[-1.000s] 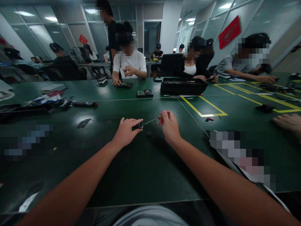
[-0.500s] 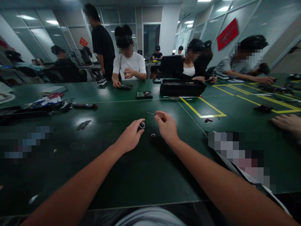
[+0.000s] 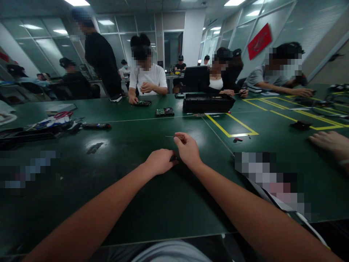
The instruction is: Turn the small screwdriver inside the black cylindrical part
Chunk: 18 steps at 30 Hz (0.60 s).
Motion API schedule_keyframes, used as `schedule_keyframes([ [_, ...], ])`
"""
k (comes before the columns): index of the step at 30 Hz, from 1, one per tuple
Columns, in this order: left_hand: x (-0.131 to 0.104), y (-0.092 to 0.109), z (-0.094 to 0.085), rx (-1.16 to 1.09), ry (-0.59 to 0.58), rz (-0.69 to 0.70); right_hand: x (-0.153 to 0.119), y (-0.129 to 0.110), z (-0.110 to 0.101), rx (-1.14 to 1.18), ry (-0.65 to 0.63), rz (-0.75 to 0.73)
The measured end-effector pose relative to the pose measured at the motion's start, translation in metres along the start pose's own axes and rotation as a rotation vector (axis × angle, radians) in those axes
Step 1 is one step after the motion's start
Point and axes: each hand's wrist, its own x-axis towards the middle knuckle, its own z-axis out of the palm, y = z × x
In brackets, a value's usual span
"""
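Fingers closed, our right hand (image 3: 188, 148) pinches a thin tool (image 3: 171, 137), its tip pointing left, while our left hand (image 3: 160, 162) grips a small dark piece (image 3: 172, 158), mostly hidden, just beside it. Across the green table (image 3: 152, 214), we face a circuit board (image 3: 164, 111), a long black box (image 3: 208, 104) and a seated co-worker (image 3: 148, 80).

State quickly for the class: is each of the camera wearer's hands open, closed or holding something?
Left hand: closed, holding a dark part, mostly hidden.
Right hand: closed, holding a thin-shafted tool.
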Motion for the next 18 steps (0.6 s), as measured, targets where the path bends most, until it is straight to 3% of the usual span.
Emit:
schedule_keyframes([
  [4,0.002,-0.002,-0.004,-0.017,-0.028,-0.021,0.001,0.001,0.0,0.004,-0.002,-0.006],
  [9,-0.014,-0.01,-0.014,-0.131,0.029,-0.034,0.001,0.001,0.0,0.004,-0.011,0.017],
  [13,-0.036,-0.033,-0.029,-0.357,0.141,-0.108,0.0,0.001,-0.001,0.011,-0.034,0.043],
  [16,-0.059,-0.058,-0.042,-0.566,0.173,-0.283,0.001,0.003,0.0,0.034,-0.052,0.072],
  [18,-0.078,-0.075,-0.051,-0.782,0.302,-0.393,0.001,0.006,0.002,0.094,-0.07,0.111],
])
